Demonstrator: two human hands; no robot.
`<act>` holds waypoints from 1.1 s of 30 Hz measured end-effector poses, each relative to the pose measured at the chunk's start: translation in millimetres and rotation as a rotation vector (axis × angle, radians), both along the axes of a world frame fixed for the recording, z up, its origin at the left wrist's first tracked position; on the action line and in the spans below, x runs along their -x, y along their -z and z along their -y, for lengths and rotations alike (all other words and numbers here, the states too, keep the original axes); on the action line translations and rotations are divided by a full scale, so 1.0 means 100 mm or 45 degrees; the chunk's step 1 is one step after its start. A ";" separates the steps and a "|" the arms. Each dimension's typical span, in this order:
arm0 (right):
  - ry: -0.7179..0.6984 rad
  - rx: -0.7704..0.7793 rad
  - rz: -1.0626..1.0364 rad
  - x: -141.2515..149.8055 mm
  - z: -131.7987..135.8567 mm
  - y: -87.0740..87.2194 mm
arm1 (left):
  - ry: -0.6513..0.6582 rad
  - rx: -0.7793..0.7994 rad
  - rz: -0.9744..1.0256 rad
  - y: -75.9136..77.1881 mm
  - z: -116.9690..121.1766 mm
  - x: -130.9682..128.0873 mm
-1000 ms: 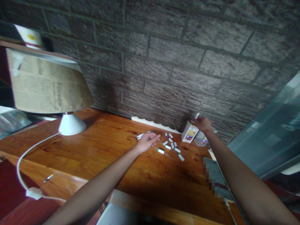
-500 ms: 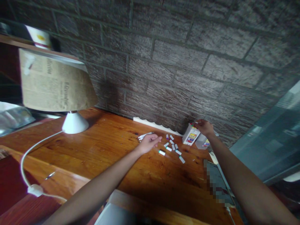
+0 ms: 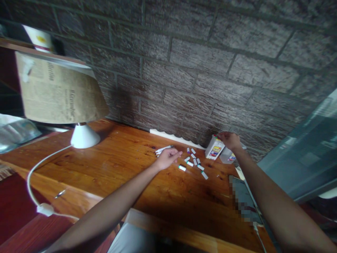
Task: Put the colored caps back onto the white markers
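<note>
My right hand (image 3: 230, 140) rests at the top of a small white marker box (image 3: 214, 148) standing against the brick wall, its fingers curled over the coloured marker tips. What it grips, if anything, is hidden. My left hand (image 3: 168, 157) hovers low over the wooden table (image 3: 110, 168) with fingers loosely spread and nothing in them. Just right of it lie several loose white marker caps (image 3: 195, 162). Beyond its fingertips lie a few white markers (image 3: 163, 149).
A second clear box (image 3: 228, 156) stands right of the marker box. A lamp (image 3: 63, 102) with a newsprint shade and a white cord (image 3: 39, 175) occupies the left. A white strip (image 3: 176, 137) runs along the wall. A blurred device (image 3: 243, 202) lies at the right edge.
My right hand, which held a marker raised above the box, has come down onto the box top. My left hand has stayed in place.
</note>
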State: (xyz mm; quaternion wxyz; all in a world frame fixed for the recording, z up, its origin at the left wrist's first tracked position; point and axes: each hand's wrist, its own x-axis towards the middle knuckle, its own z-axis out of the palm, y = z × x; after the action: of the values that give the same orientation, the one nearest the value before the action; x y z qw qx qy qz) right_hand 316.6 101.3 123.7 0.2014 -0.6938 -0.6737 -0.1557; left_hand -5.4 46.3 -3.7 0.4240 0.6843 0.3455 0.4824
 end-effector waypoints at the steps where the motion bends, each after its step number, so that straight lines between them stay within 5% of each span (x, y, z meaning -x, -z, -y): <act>1: 0.021 -0.065 -0.108 0.04 0.04 0.01 | -0.009 -0.033 -0.025 0.00 0.00 0.01; 4: -0.036 -0.305 -0.596 0.28 0.23 0.15 | -0.089 -0.182 -0.179 -0.01 -0.01 0.06; 7: -0.265 -0.435 -0.859 0.68 0.47 0.51 | -0.250 -0.313 -0.409 -0.03 -0.02 0.15; 10: -0.410 -0.437 -0.902 1.04 0.67 0.91 | -0.412 -0.349 -0.702 -0.06 -0.03 0.27; 13: -0.559 -0.305 -0.808 1.21 0.80 1.14 | -0.508 -0.296 -0.995 -0.08 -0.05 0.38; 18: -0.546 -0.219 -0.926 1.13 0.85 1.20 | -0.472 -0.239 -1.242 -0.09 -0.06 0.43; 27: -0.537 -0.190 -0.996 1.11 0.82 1.17 | -0.381 -0.335 -1.254 -0.11 0.03 0.25; 33: -0.552 -0.152 -0.996 1.10 0.81 1.17 | -0.470 -0.282 -1.405 -0.09 0.05 0.21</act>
State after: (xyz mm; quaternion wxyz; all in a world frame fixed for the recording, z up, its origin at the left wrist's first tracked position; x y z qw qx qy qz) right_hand 206.9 20.5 7.0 0.5084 -0.5306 -0.6665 0.1256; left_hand -26.2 41.3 5.3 0.0169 0.8027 0.5759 0.1543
